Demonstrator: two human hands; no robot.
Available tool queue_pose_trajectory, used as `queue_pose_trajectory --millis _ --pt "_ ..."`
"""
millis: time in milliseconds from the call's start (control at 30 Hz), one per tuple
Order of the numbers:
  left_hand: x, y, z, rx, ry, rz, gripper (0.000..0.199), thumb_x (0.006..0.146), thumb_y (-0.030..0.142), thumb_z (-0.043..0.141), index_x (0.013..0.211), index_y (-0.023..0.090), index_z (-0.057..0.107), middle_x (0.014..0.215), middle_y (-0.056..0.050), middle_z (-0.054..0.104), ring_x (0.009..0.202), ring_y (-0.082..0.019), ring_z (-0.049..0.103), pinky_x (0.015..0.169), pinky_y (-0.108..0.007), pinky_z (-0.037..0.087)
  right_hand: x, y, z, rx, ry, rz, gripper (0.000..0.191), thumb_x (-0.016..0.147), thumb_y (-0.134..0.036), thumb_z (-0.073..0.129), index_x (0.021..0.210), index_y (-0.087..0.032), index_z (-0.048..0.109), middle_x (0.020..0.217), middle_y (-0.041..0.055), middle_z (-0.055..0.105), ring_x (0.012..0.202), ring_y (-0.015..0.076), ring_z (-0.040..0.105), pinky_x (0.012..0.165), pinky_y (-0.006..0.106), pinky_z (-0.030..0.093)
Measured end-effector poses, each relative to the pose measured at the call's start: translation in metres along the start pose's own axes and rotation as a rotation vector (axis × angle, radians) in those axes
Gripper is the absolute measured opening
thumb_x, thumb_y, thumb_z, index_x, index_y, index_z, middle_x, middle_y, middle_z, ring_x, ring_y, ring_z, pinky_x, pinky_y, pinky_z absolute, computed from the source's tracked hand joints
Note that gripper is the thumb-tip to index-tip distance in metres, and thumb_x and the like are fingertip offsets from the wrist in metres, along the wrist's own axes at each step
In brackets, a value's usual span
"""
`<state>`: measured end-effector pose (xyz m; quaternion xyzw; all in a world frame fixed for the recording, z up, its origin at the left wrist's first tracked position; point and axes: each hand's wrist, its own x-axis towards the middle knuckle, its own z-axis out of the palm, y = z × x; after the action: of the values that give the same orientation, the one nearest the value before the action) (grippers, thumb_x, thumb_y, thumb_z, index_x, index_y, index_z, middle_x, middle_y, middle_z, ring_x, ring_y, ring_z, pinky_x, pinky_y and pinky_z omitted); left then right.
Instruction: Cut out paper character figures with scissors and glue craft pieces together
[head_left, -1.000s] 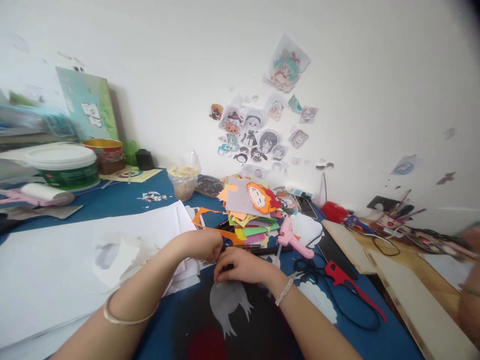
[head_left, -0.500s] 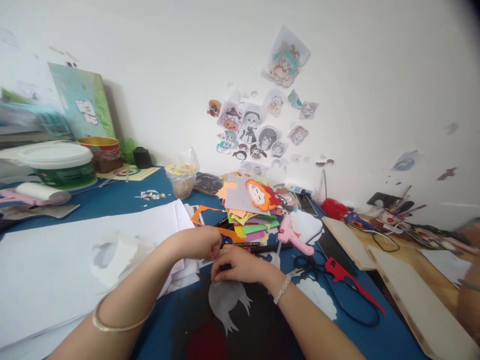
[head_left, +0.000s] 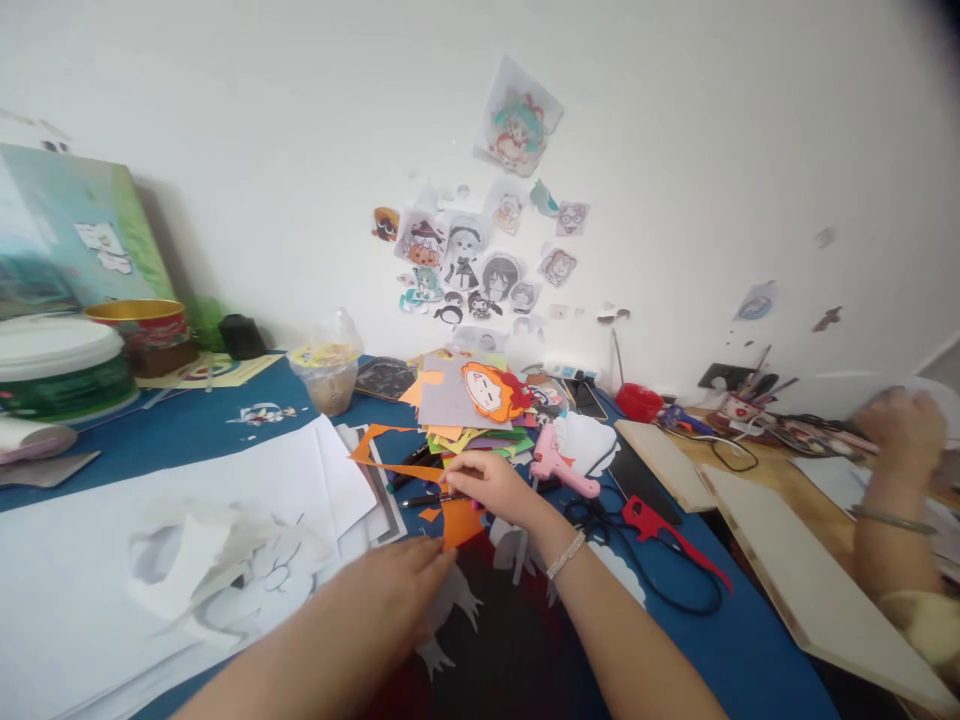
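My left hand [head_left: 401, 585] lies palm down over the grey paper cutout [head_left: 454, 605] near the front edge, its fingers stretched out beside an orange paper scrap [head_left: 460, 522]. The cutout's jagged ends show past the fingers. Farther forward, my right hand [head_left: 487, 480] is closed, with its fingertips on a dark pen [head_left: 433, 500]. Just behind it stands a pile of coloured paper [head_left: 480, 440], topped by a grey sheet with an orange-haired cartoon head [head_left: 491, 392].
Large white sheets [head_left: 90, 540] spread on the left. Right of my right hand are a pink glue gun [head_left: 559, 462], a red-handled tool [head_left: 652, 520] with black cord, and pale boards [head_left: 817, 580]. Another person's hand [head_left: 911, 430] is at the far right. A cup [head_left: 330, 375] stands behind.
The view has turned right. My left hand has come back onto the grey cutout; my right hand has left it and moved forward to the pen. The other person's hand shows more.
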<state>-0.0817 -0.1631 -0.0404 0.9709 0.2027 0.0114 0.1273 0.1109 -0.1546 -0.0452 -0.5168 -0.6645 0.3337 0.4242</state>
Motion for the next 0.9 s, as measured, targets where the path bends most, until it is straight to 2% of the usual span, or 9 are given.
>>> queue_pose_trajectory --millis 67,133,233,333,500,633,767,900 --pt "-0.008 0.014 0.01 0.03 -0.06 0.005 0.061 0.072 0.041 0.054 0.128 0.024 0.039 0.135 -0.01 0.039 0.119 -0.029 0.04 0.097 -0.041 0.033 0.001 0.002 -0.006 0.059 0.085 0.008 0.022 0.075 -0.038 0.052 0.076 -0.02 0.064 0.069 0.0004 0.063 0.068 0.0148 0.057 0.059 0.026 0.042" --pt "-0.015 0.024 0.015 0.031 -0.094 0.046 0.072 0.07 0.054 0.052 0.133 0.027 0.029 0.14 -0.008 0.029 0.124 -0.029 0.033 0.1 -0.043 0.029 0.001 0.003 -0.013 0.082 0.122 -0.004 0.022 0.075 -0.037 0.052 0.078 -0.018 0.063 0.069 0.0 0.06 0.067 0.0143 0.056 0.061 0.026 0.043" --pt "-0.022 0.026 0.02 0.027 -0.067 0.101 0.069 0.075 0.056 0.043 0.135 0.029 0.021 0.141 -0.005 0.025 0.126 -0.027 0.029 0.103 -0.042 0.026 0.0 0.003 -0.027 0.164 0.203 -0.031 0.02 0.076 -0.035 0.052 0.078 -0.017 0.062 0.069 -0.0003 0.058 0.066 0.0129 0.054 0.062 0.025 0.043" --pt "-0.02 0.016 0.032 0.014 -0.017 0.118 0.073 0.074 0.056 0.046 0.135 0.031 0.015 0.142 -0.003 0.022 0.127 -0.028 0.027 0.103 -0.04 0.025 -0.002 0.004 -0.044 0.289 0.381 -0.05 0.018 0.075 -0.034 0.054 0.077 -0.018 0.061 0.064 -0.0007 0.056 0.062 0.0124 0.052 0.061 0.025 0.042" --pt "-0.009 0.001 0.042 -0.022 -0.022 0.11 0.071 0.072 0.058 0.046 0.132 0.04 0.012 0.139 0.004 0.029 0.125 -0.027 0.032 0.1 -0.036 0.032 -0.003 0.015 -0.066 0.346 0.594 -0.053 0.017 0.075 -0.035 0.053 0.076 -0.018 0.058 0.058 -0.0026 0.051 0.053 0.0102 0.045 0.053 0.023 0.038" --pt "-0.007 0.001 0.04 -0.02 0.015 0.087 0.077 0.072 0.061 0.043 0.134 0.035 0.007 0.141 0.001 0.025 0.126 -0.029 0.029 0.101 -0.038 0.029 -0.003 0.021 -0.073 0.365 0.645 -0.043 0.02 0.074 -0.038 0.054 0.075 -0.018 0.058 0.056 -0.0025 0.049 0.049 0.01 0.042 0.048 0.023 0.035" --pt "-0.008 0.001 0.042 -0.015 0.005 0.074 0.077 0.068 0.064 0.045 0.133 0.038 0.012 0.14 0.002 0.028 0.124 -0.029 0.033 0.1 -0.036 0.03 -0.004 0.018 -0.072 0.378 0.631 -0.054 0.022 0.074 -0.039 0.054 0.075 -0.018 0.059 0.057 -0.0017 0.049 0.05 0.01 0.043 0.048 0.022 0.035" --pt "-0.004 0.003 0.043 0.0 0.009 0.057 0.078 0.07 0.064 0.042 0.133 0.037 0.006 0.141 0.002 0.024 0.126 -0.028 0.03 0.101 -0.037 0.028 -0.004 0.015 -0.071 0.389 0.619 -0.058 0.019 0.074 -0.037 0.055 0.072 -0.018 0.058 0.055 -0.0023 0.049 0.049 0.0096 0.042 0.048 0.022 0.034"
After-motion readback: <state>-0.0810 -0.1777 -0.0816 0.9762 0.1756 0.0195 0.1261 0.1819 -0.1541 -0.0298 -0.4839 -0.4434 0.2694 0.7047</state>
